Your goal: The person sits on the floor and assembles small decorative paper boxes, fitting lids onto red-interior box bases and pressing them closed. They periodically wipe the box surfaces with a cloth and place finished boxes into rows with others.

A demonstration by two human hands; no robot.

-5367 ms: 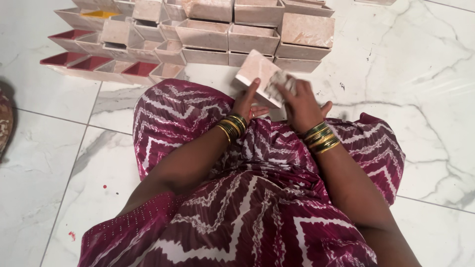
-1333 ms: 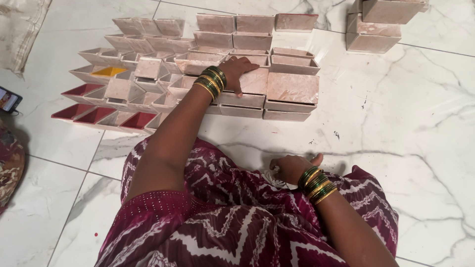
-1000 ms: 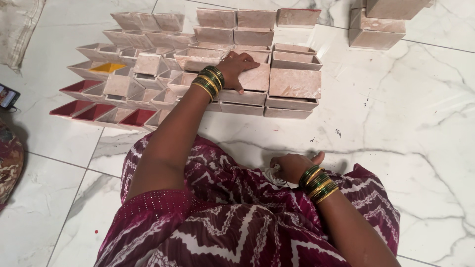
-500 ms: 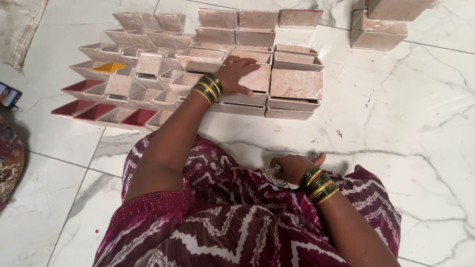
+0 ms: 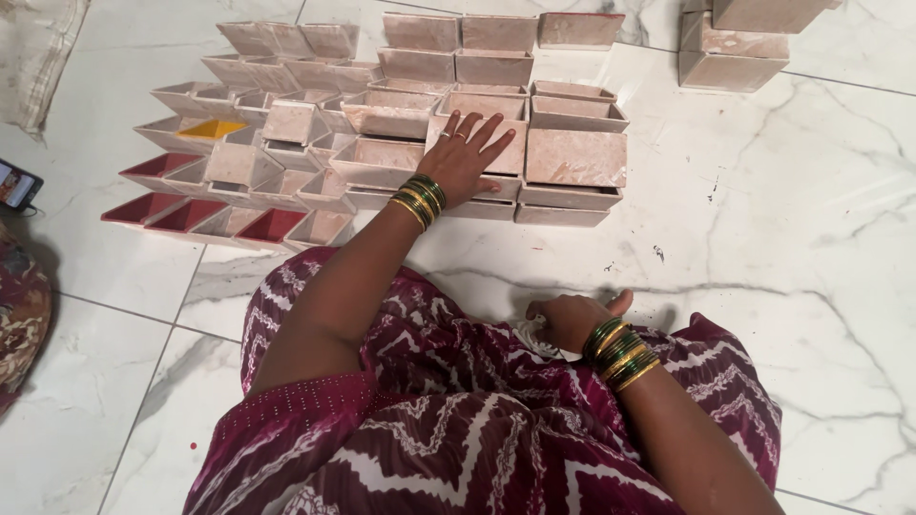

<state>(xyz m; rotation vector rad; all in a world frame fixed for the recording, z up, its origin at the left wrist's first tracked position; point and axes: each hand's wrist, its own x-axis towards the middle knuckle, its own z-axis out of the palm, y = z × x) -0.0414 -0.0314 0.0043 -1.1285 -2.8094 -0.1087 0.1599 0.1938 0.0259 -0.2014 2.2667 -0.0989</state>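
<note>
My left hand lies flat with fingers spread on top of a pale pink box among rows of small pink cardboard boxes on the marble floor. My right hand rests low by my knee, fingers curled over a white crumpled bit that is mostly hidden against my maroon patterned dress. Both wrists wear green and gold bangles.
Open trays with red insides and one with yellow lie at the left of the box rows. More pink boxes are stacked at top right. A phone and patterned cloth sit at the left edge.
Earlier both hands held a pink box above my lap. Since then my left hand has reached out to the rows and spread flat on a box; my right hand has stayed by my knee.
</note>
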